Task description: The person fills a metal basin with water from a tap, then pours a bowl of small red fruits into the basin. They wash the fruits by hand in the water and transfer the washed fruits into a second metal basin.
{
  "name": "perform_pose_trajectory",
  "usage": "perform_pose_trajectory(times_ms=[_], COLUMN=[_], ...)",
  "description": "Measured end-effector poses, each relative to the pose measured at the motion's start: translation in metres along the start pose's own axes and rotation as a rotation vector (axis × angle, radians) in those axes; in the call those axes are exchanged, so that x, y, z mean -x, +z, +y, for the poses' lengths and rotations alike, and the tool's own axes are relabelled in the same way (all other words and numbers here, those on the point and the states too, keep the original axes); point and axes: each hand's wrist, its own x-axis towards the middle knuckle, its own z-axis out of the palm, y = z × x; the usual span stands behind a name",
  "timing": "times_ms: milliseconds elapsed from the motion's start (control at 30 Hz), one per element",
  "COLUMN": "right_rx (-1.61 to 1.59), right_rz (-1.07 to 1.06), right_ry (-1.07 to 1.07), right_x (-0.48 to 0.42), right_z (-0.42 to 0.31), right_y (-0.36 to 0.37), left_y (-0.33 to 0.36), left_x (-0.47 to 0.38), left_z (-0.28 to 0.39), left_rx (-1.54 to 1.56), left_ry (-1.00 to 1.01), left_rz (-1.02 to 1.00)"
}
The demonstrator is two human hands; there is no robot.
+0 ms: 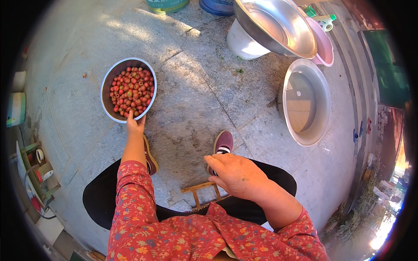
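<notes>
My left hand [135, 124] grips the near rim of a round metal bowl [106, 103], its thumb over the edge. Small red fruits, which look like hawthorn berries [132, 89], fill much of the bowl. Above my right thigh and shoe, my right hand [236, 174] hangs in the air with its back up; its fingers point left and touch no object that I can see. Its palm is hidden. A large metal basin [287, 130] with water in it is on the concrete floor to the right.
A wide steel basin [243, 24] rests tilted on a white bucket [243, 40] at the upper right, beside a pink basin [328, 53]. Green [166, 7] and blue [217, 8] containers stand at the top. Part of a wooden stool [197, 187] shows between my legs.
</notes>
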Motion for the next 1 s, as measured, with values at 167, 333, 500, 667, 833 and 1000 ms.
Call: perform_pose_trajectory(times_ms=[167, 333, 500, 667, 833, 1000], right_rx=[0.001, 0.040, 0.069, 0.127, 0.010, -0.119], right_rz=[-0.062, -0.080, -0.076, -0.087, 0.265, 0.582], right_ry=[0.033, 0.092, 0.082, 0.163, 0.194, 0.345], right_x=[-0.011, -0.010, -0.005, 0.000, -0.005, -0.016], right_z=[-0.004, -0.010, -0.004, 0.022, 0.044, 0.063], right_y=[0.008, 0.007, 0.016, 0.023, 0.018, 0.015], left_y=[-0.001, 0.018, -0.010, 0.012, 0.045, 0.087], left_x=[-0.001, 0.026, 0.059, 0.122, 0.187, 0.279], left_z=[0.007, 0.011, 0.001, -0.033, -0.050, -0.055], left_rx=[-0.047, -0.094, -0.294, -0.434, -0.532, -0.629], left_ry=[0.003, 0.027, 0.033, -0.014, -0.005, -0.001], left_rz=[-0.042, -0.022, -0.077, -0.148, -0.378, -0.543])
